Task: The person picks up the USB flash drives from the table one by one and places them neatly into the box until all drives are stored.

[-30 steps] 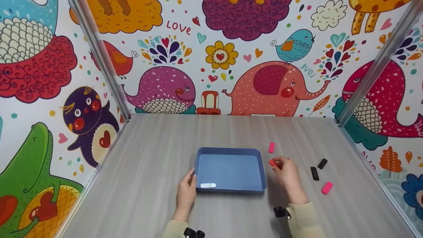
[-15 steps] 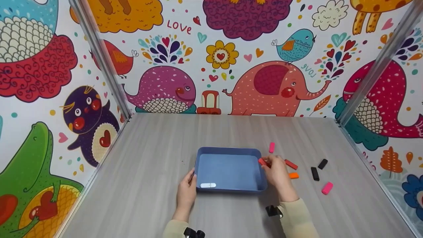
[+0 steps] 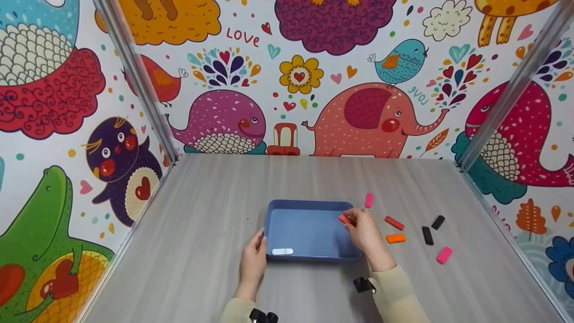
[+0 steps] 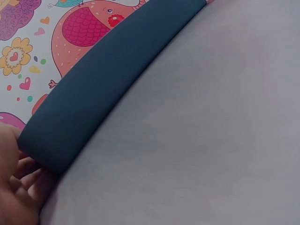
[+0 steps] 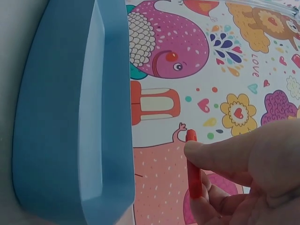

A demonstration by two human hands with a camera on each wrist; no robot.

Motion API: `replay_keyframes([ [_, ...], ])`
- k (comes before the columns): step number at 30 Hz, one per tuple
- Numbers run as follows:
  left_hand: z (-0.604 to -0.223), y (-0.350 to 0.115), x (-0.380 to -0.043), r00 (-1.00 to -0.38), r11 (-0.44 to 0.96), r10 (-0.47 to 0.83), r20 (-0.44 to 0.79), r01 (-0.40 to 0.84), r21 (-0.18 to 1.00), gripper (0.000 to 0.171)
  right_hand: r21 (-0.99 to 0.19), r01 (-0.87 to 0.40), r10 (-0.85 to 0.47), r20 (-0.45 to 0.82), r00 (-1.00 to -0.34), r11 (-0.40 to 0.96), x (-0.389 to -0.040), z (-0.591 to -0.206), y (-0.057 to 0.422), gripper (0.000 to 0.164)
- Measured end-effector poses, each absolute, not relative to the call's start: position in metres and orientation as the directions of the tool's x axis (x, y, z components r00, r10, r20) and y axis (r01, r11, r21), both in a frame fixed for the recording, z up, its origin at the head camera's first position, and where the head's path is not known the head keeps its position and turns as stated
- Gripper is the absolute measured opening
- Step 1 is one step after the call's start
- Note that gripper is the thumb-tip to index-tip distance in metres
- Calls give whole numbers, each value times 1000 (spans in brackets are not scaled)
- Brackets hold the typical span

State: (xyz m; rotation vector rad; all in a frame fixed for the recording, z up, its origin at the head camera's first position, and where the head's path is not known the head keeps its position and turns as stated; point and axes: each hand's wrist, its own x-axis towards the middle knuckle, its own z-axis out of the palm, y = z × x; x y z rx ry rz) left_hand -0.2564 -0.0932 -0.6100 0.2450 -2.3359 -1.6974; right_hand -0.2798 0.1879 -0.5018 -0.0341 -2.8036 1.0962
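Observation:
A shallow blue tray point(image 3: 314, 259) lies on the table in the head view. My left hand point(image 3: 254, 262) grips its left wall near the front corner; in the left wrist view, fingers curl at the tray's lower edge. My right hand point(image 3: 367, 235) pinches a small red stick point(image 5: 193, 173), shaped like a capped USB drive, between thumb and fingers. It is held above the right part of the tray, apart from the floor. Inside the tray, a similar white stick point(image 3: 282, 251) lies near the front left corner.
Right of the tray lie another red stick point(image 3: 394, 223), an orange one point(image 3: 396, 238), two black ones point(image 3: 428, 235) and a pink one point(image 3: 444, 255). One more pink stick point(image 3: 369, 200) is farther back. A patterned wall point(image 3: 287, 89) stands behind the table.
My right hand has moved left with the red stick, from beside the tray to over its right part. The orange and other red sticks have come into sight. My left hand stays put.

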Motion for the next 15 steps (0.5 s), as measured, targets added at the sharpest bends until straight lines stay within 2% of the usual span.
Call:
replay_keyframes([
  [8,-609,-93,-257,-956,305,-274,102,14,952,38,-649,-140,-9,201,-980,748,-282,-502,179,22],
  [15,-608,-93,-257,-955,305,-280,97,7,952,38,-624,-169,-42,213,-976,763,-286,-503,170,21],
])
